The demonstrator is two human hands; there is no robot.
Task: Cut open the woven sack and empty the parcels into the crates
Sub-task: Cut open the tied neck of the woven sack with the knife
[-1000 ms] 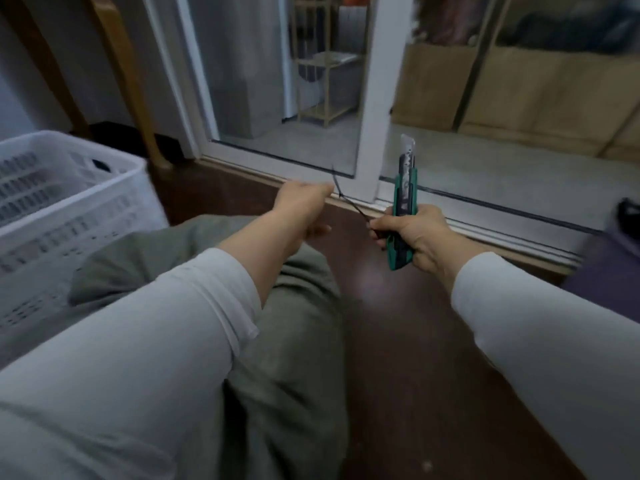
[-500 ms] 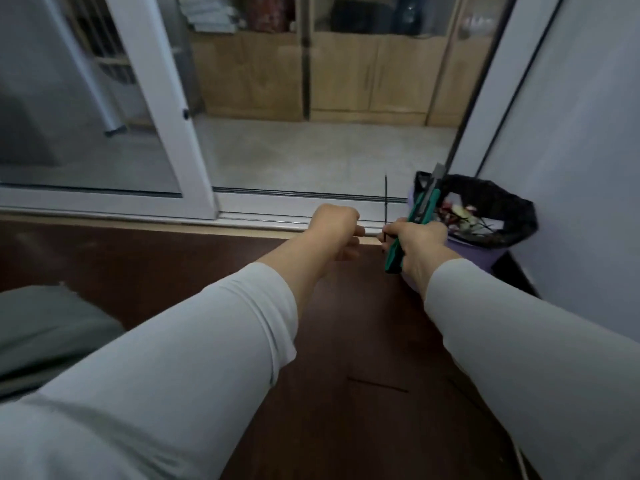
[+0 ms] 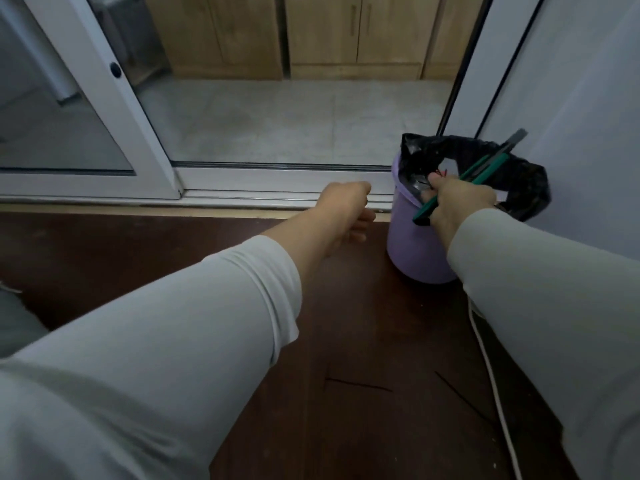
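Note:
My right hand is shut on a green utility knife, its blade end pointing up and to the right. The hand hovers over the mouth of a purple bin lined with a black bag. To the left of the bin, my left hand floats above the floor with fingers loosely curled and nothing visible in them. A corner of the grey-green woven sack shows at the left edge. No crate is in view.
A white sliding door frame runs across the back, with grey tile and wooden cupboards beyond. Thin black strips lie on the dark wooden floor. A white cable trails along the right, near a pale wall.
The view has swung right, away from the sack and the white crate. My right hand moved with the knife over the bin. The thin black strip held between both hands is no longer seen.

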